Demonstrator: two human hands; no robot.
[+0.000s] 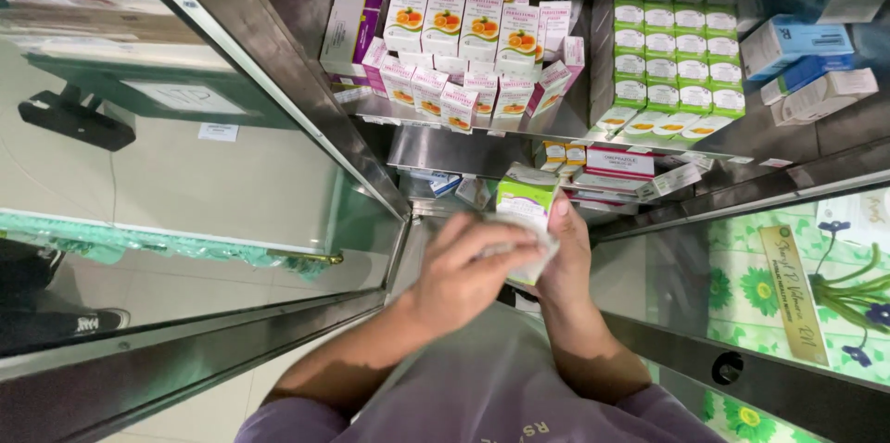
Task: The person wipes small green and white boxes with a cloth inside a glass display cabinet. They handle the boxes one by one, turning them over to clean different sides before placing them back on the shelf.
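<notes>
A small green-and-white carton [526, 199] is held upright in front of the open cabinet, just below the steel shelf [519, 125]; its top flap is pale, its front green with a white panel; the lower part is hidden by a white cloth [530, 253]; the right hand [567, 262] is clamped on its side, and the left hand [461, 274] is pressed over the cloth, the two hands touching.
</notes>
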